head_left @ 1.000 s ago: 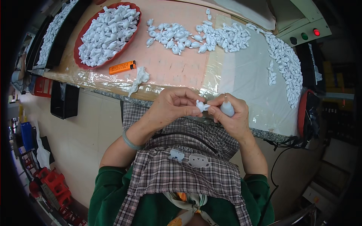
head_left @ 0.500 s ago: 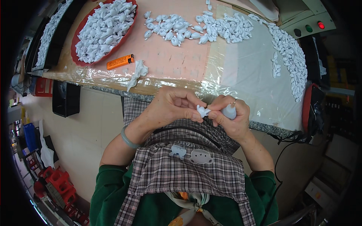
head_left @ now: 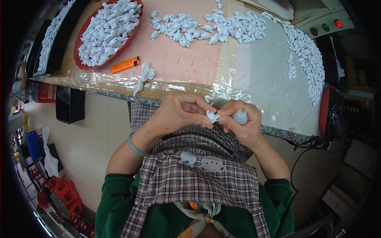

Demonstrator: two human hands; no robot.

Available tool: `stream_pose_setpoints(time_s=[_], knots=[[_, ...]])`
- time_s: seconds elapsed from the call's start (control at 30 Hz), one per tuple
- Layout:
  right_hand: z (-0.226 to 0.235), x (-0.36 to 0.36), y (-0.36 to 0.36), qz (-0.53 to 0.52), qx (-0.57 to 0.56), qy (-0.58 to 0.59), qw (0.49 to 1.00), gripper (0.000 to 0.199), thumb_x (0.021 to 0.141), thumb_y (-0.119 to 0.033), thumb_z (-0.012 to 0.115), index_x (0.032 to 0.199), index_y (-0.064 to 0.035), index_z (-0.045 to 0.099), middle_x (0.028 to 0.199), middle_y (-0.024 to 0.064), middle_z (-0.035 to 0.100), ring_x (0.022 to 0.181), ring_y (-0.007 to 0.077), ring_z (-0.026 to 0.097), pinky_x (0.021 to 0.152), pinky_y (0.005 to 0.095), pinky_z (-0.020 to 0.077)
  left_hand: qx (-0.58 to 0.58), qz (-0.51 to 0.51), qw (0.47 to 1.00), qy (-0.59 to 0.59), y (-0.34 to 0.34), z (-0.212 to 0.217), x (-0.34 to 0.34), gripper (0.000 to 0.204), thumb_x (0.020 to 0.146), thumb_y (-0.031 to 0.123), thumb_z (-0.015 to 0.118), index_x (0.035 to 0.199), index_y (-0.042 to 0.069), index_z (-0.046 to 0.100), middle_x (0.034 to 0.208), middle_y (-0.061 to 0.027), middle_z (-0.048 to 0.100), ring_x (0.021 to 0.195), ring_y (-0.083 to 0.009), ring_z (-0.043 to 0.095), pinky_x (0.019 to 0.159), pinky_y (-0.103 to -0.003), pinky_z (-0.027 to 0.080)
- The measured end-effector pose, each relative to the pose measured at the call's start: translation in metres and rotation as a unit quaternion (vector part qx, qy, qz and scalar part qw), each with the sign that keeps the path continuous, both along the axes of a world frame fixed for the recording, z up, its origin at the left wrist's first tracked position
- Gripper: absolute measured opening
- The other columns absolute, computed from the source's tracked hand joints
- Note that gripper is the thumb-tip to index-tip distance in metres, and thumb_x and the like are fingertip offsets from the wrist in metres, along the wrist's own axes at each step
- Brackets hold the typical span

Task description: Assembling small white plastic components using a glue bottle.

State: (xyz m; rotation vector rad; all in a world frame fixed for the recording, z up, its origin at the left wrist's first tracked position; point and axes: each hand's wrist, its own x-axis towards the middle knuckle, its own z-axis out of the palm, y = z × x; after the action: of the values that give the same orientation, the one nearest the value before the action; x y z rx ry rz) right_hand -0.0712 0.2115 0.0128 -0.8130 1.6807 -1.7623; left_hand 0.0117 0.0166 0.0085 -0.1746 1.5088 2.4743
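Left hand (head_left: 181, 113) — nearly closed — pinches a small white figurine (head_left: 211, 116).

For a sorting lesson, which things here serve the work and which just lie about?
In use: small white plastic figure, in left hand; pale rounded plastic bottle, in right hand; probably loose white plastic pieces.

Seemingly lying about: orange oblong object with black end; crumpled white scrap.

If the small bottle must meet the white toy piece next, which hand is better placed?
Probably right: the right hand holds the bottle beside the toy piece, though the bottle's tip points away and may need turning. The left hand pinches the piece, so seems less free.
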Motion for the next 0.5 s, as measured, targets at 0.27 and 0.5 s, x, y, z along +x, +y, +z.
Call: stream_pose_setpoints(time_s=[0.27, 0.5], knots=[[-0.0027, 0.0004, -0.0002, 0.0, -0.003, 0.001, 1.0, 0.007, 0.082, 0.0, 0.067, 0.087, 0.0024, 0.063, 0.072, 0.0068, 0.064, 0.053, 0.0082, 0.058, 0.046, 0.0206, 0.0452, 0.0, -0.001, 1.0, 0.018, -0.0004, -0.003, -0.0003, 0.022, 0.076, -0.004, 0.072, 0.097, -0.008, 0.065, 0.088, -0.0146, 0.069, 0.08, -0.0174, 0.068, 0.072, -0.026, 0.058], [0.0036, -0.0031, 0.001, 0.0, 0.01, 0.031, 0.999, 0.007, 0.081, 0.0, 0.068, 0.086, 0.0019, 0.064, 0.073, 0.0072, 0.064, 0.054, 0.0096, 0.059, 0.048, 0.0219, 0.0458, -0.016, 0.003, 1.0, 0.027, 0.0014, -0.003, -0.001, 0.023, 0.076, -0.004, 0.072, 0.098, -0.006, 0.065, 0.09, -0.0123, 0.069, 0.084, -0.0159, 0.067, 0.077, -0.026, 0.057]])
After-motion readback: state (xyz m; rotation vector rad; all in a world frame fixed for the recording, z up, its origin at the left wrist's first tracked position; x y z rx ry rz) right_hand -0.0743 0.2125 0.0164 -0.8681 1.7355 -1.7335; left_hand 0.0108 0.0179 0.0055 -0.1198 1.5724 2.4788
